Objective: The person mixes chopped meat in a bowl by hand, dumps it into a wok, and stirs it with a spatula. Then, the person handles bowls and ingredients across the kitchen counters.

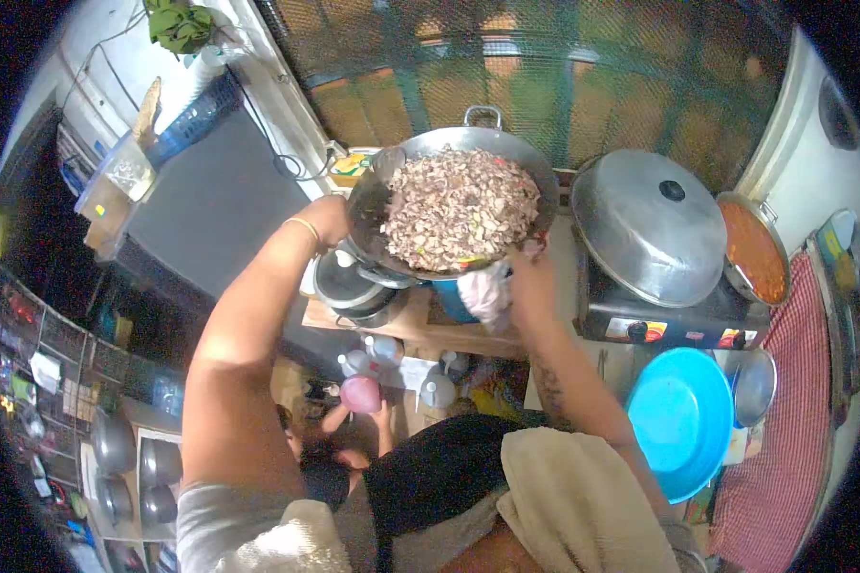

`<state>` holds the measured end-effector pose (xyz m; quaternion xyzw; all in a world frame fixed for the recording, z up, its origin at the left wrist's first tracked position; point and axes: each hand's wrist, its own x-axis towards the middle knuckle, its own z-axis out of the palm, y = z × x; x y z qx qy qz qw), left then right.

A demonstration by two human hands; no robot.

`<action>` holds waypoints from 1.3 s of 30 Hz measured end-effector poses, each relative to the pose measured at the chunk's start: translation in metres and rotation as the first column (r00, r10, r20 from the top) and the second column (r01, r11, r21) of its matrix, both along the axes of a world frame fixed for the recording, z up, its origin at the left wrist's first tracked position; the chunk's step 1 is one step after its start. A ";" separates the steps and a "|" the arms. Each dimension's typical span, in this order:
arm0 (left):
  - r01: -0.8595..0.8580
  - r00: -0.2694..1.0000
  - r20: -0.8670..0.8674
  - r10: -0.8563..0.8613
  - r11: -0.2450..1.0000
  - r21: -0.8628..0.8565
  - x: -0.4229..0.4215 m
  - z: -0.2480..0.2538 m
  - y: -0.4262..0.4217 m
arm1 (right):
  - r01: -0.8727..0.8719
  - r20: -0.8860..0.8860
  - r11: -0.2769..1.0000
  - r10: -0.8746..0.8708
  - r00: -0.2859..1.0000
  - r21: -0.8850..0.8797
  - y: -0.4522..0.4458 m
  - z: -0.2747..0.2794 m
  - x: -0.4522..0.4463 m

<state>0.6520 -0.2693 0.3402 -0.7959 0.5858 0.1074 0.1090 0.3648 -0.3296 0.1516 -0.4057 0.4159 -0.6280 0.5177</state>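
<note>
A large wok [420, 145] full of chopped, browned food [463, 205] is at the top centre, its loop handle at the far rim. My left hand [327, 222] is closed at the wok's left side; its fingertips are hidden by the rim. At the near right rim, my right hand [530, 272] is closed on a pale cloth [487, 294], against the wok. A spoon-like utensil [389, 162] rests inside the wok's left edge. Below the wok's left side stands a dark pot [354, 286].
A domed metal lid [650, 229] sits on the black stove [688, 329] at right, beside a pan of red sauce [755, 250]. Nearer are a blue basin [680, 425] and a metal bowl [755, 387]. Below, another person's hands hold a pink object [360, 393].
</note>
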 end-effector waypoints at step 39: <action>-0.173 0.727 -0.667 0.161 0.984 0.048 -0.018 0.009 0.075 | -0.347 -0.149 0.937 0.351 0.925 0.050 0.079 0.028 0.034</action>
